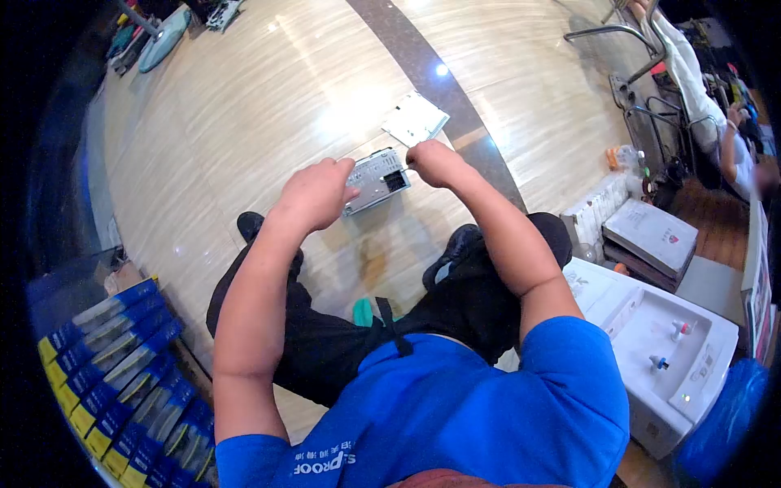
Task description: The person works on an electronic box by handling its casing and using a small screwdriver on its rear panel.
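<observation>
The left hand (313,195) is gripping a metal box (374,181); the right hand (437,163) is hanging by its other end.
The left fingers are grasping the box's left end; the right fingers are clenching, though whether on something slim is too small to tell. Beyond the box, a white panel (416,119) is lying on the floor (244,106).

The left arm (254,317) and the right arm (512,244) reach forward, converging, each slightly bent at the elbow. The left hand (319,193) is turned inward with thumb and fingers parted; the right hand (437,163) is curled, fingers drawn together, near the left but not touching it.
</observation>
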`<state>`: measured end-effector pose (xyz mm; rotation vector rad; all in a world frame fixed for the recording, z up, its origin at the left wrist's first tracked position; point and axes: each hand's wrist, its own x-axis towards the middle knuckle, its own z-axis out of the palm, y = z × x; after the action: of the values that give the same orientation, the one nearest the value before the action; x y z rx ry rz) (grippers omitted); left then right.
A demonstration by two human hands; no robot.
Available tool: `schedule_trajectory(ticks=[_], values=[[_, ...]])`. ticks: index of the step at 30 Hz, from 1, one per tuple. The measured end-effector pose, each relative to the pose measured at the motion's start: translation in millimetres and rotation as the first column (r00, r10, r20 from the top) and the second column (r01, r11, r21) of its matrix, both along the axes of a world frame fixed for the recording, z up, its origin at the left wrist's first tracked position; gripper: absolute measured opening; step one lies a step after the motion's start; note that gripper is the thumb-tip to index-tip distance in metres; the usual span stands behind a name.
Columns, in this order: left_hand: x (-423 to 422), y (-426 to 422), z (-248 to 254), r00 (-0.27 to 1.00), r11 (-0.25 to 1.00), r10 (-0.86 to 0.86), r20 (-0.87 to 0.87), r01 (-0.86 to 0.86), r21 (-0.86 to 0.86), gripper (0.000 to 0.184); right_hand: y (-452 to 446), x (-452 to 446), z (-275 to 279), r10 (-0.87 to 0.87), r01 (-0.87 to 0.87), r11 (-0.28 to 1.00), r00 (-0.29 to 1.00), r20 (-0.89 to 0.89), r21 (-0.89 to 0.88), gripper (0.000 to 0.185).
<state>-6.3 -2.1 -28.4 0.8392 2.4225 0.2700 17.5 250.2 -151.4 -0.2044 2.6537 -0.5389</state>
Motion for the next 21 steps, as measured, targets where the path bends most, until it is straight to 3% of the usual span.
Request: schedule_trajectory(ticks=[12,15,17,21], values=[[-1.3,-3.5,-6.4,1.000,0.999,-0.018,-0.018,0.018,0.030,0.032,-1.0,-0.2,8.4,0.023,-0.032,0.992,0.997,0.072,0.125,0.013],[-0.5,-0.9,-2.5,1.000,1.000,-0.019,-0.013,0.019,0.009,0.033,-0.6,0.4,9.6,0.057,-0.067,0.990,0.995,0.088,0.123,0.020],[0.5,0.5,-1.5,1.000,1.000,-0.013,-0.008,0.013,-0.008,0.033,-2.0,4.3,12.5,-0.030,0.030,1.000,0.999,-0.018,-0.006,0.014],[0.9,-1.7,-0.7,1.000,1.000,-0.001,-0.011,0.001,0.018,0.033,1.0,1.4,3.9,0.000,0.001,0.999,0.999,0.043,-0.035,0.016]])
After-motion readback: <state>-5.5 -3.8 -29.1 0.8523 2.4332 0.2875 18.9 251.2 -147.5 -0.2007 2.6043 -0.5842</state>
